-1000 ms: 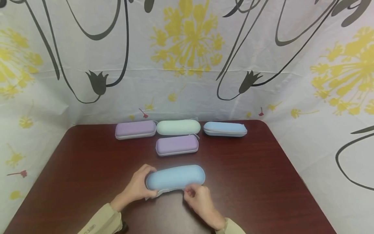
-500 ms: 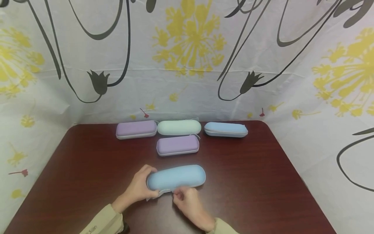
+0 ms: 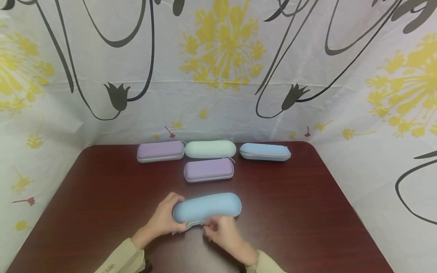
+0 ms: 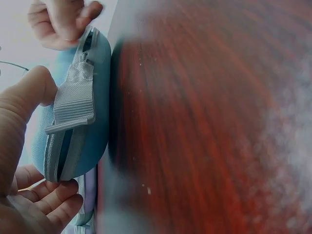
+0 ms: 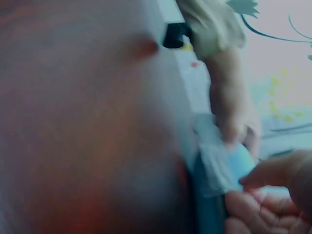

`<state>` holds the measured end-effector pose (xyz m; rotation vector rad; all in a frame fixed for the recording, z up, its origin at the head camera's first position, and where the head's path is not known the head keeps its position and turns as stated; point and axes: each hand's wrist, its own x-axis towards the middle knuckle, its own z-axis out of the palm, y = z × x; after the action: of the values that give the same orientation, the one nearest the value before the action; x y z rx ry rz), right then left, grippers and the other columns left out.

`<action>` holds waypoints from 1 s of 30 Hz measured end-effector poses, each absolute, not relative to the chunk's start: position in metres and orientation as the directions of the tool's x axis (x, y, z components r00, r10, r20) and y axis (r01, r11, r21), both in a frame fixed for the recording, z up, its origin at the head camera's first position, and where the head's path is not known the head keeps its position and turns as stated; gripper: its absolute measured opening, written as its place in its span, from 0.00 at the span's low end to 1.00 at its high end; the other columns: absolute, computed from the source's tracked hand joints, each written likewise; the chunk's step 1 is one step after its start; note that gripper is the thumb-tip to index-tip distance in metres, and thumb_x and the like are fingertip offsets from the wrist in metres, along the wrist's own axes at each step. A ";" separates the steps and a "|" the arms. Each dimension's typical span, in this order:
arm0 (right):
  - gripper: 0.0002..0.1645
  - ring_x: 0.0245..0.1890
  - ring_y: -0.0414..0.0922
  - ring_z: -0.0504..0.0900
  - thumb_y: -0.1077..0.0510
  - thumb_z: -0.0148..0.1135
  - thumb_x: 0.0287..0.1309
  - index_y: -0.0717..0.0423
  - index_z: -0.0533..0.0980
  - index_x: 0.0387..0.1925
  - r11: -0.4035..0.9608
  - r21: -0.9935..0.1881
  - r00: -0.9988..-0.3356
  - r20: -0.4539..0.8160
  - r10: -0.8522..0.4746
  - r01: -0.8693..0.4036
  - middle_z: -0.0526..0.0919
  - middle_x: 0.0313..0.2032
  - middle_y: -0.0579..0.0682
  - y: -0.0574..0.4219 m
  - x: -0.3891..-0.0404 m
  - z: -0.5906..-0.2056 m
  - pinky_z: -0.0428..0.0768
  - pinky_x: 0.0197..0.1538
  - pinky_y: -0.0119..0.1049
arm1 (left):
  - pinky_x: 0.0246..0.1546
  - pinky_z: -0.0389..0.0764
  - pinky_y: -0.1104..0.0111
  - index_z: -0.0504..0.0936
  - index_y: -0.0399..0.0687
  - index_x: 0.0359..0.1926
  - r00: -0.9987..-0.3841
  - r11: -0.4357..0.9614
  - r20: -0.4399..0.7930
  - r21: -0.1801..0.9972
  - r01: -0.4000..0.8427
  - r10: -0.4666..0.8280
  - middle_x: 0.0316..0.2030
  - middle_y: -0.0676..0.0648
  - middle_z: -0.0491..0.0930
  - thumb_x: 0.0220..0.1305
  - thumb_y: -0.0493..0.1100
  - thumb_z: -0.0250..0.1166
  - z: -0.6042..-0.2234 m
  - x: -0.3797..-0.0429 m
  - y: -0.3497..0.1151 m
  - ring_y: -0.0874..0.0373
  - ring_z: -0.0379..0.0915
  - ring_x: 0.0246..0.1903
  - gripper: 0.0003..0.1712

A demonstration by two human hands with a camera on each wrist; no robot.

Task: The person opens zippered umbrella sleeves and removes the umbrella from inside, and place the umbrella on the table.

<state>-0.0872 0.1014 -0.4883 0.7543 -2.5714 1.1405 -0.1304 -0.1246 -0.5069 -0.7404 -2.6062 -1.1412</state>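
A light blue zip case (image 3: 206,207) rests on the table in front of me. My left hand (image 3: 163,217) grips its left end, thumb on the near side and fingers round the far side. In the left wrist view, a ribbed grey strap (image 4: 74,100) lies along the zip beside the left thumb. The zip (image 4: 87,43) shows a narrow dark gap above the strap. My right hand (image 3: 223,233) is at the case's near edge, its fingers curled and its thumb close to the forefinger (image 5: 236,201). I cannot tell whether it pinches anything.
At the back of the dark red table (image 3: 293,201) stand a purple case (image 3: 160,151), a mint green case (image 3: 210,149) and another blue case (image 3: 264,151). A second purple case (image 3: 209,170) lies in front of the green one. Patterned cloth (image 3: 211,110) hangs behind the table.
My right hand has slid leftward along the near edge of the blue case, from near its right end towards the strap, then shifted slightly back right. The left hand keeps its grip.
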 end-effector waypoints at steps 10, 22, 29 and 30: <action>0.23 0.37 0.42 0.71 0.60 0.71 0.31 0.55 0.76 0.37 0.652 -0.392 -0.750 0.478 -0.458 -0.649 0.76 0.35 0.45 0.154 -0.130 -0.467 0.75 0.38 0.34 | 0.38 0.77 0.63 0.76 0.47 0.42 -0.873 0.599 0.321 0.637 0.485 0.366 0.39 0.55 0.71 0.25 0.46 0.76 -0.503 -0.129 -0.124 0.61 0.71 0.37 0.35; 0.35 0.43 0.44 0.68 0.57 0.74 0.32 0.59 0.70 0.47 0.667 -0.427 -0.783 0.201 -0.589 -0.611 0.72 0.44 0.49 0.176 -0.138 -0.462 0.72 0.46 0.40 | 0.39 0.76 0.63 0.75 0.44 0.45 -0.824 0.545 0.294 0.635 0.547 0.485 0.41 0.53 0.71 0.29 0.44 0.75 -0.494 -0.145 -0.129 0.59 0.70 0.39 0.35; 0.39 0.43 0.44 0.67 0.56 0.75 0.30 0.60 0.68 0.48 0.672 -0.419 -0.782 0.184 -0.595 -0.610 0.71 0.44 0.49 0.177 -0.120 -0.461 0.72 0.47 0.39 | 0.44 0.75 0.61 0.75 0.43 0.47 -0.749 0.515 0.171 0.628 0.583 0.640 0.42 0.52 0.72 0.28 0.43 0.76 -0.481 -0.179 -0.133 0.57 0.69 0.42 0.37; 0.39 0.43 0.44 0.67 0.56 0.75 0.29 0.60 0.68 0.48 0.675 -0.415 -0.782 0.182 -0.596 -0.610 0.70 0.44 0.48 0.176 -0.118 -0.461 0.72 0.47 0.38 | 0.45 0.75 0.61 0.75 0.44 0.47 -0.737 0.511 0.158 0.625 0.590 0.658 0.42 0.52 0.72 0.27 0.42 0.76 -0.480 -0.184 -0.133 0.57 0.69 0.42 0.37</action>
<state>-0.1176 0.1764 -0.4614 1.0252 -2.8455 0.7234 -0.1843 -0.1328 -0.4797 -1.1666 -2.8159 -1.1010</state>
